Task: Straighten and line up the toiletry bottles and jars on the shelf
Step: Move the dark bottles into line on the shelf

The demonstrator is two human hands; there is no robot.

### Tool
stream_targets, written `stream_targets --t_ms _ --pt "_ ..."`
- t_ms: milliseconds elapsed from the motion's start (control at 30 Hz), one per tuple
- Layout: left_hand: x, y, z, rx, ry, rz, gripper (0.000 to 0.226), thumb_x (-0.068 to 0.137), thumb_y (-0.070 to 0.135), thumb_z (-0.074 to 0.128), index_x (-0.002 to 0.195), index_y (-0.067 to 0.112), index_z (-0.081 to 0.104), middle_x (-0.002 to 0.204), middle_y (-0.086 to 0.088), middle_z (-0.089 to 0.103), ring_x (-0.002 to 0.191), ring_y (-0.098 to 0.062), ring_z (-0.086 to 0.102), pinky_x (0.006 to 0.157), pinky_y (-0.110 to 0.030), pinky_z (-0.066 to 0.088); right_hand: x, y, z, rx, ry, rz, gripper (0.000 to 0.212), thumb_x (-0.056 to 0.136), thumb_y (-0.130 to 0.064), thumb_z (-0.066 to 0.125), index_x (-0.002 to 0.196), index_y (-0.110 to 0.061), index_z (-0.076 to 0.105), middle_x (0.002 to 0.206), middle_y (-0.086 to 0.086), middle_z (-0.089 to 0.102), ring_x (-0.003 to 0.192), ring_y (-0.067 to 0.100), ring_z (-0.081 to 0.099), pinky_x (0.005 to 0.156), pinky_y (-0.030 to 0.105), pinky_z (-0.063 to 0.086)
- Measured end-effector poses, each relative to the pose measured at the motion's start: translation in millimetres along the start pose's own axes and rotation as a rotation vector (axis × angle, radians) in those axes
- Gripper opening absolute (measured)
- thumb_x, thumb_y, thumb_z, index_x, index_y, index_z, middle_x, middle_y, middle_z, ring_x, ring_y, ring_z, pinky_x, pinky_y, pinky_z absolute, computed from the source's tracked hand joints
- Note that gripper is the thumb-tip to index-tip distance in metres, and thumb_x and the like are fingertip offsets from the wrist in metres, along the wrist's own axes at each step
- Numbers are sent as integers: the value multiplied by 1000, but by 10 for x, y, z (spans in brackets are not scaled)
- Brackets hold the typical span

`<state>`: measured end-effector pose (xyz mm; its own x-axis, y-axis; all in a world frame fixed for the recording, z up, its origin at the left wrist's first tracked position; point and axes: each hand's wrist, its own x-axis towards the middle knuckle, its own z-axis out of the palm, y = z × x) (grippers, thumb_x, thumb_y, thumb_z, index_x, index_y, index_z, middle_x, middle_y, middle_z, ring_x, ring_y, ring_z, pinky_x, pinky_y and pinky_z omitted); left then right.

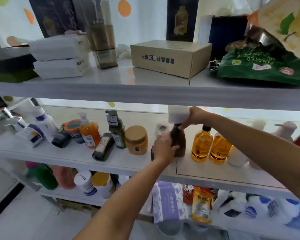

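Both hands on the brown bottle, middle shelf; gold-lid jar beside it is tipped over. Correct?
One error: the head view shows the jar standing upright, not tipped over. The rest holds: the left hand grips the brown bottle round its body, the right hand holds it at the neck, on the middle shelf.

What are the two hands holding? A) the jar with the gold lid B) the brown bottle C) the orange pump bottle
B: the left hand wraps the body of the brown bottle and the right hand pinches its neck; the other two stand untouched further left.
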<state>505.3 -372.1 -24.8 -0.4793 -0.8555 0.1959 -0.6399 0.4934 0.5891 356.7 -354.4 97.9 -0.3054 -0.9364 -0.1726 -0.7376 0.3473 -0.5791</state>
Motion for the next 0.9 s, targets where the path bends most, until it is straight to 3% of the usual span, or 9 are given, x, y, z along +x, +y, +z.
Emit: stream_targets --t_ms 100,233,567,900 --pt "58 47 -1 -90 6 2 48 86 22 67 131 16 50 129 -5 57 120 -21 52 97 -34 44 -54 11 -5 -8 39 39 62 66 -15 84 121 -9 56 116 8 59 106 22 50 87 28 40" --pt "103 118 2 -215 -32 -13 34 86 16 68 118 11 56 115 -8 61 108 -21 59 89 -27 47 -118 54 -45 -9 58 66 62 64 -14 85 119 -9 57 117 11 60 113 27 53 90 31 43" --pt "93 143 0 -224 -68 3 38 86 19 67 121 11 54 117 -8 60 108 -20 58 83 -25 44 -253 52 -106 20 26 -13 60 68 -7 81 121 -9 54 106 5 55 101 19 48 85 29 39" --pt "71 299 87 -220 -77 -51 40 89 15 63 127 8 51 123 -11 57 116 -24 53 91 -31 45 -314 132 -279 -13 -3 -71 64 72 -17 80 126 -11 47 109 2 51 104 17 47 83 26 38"
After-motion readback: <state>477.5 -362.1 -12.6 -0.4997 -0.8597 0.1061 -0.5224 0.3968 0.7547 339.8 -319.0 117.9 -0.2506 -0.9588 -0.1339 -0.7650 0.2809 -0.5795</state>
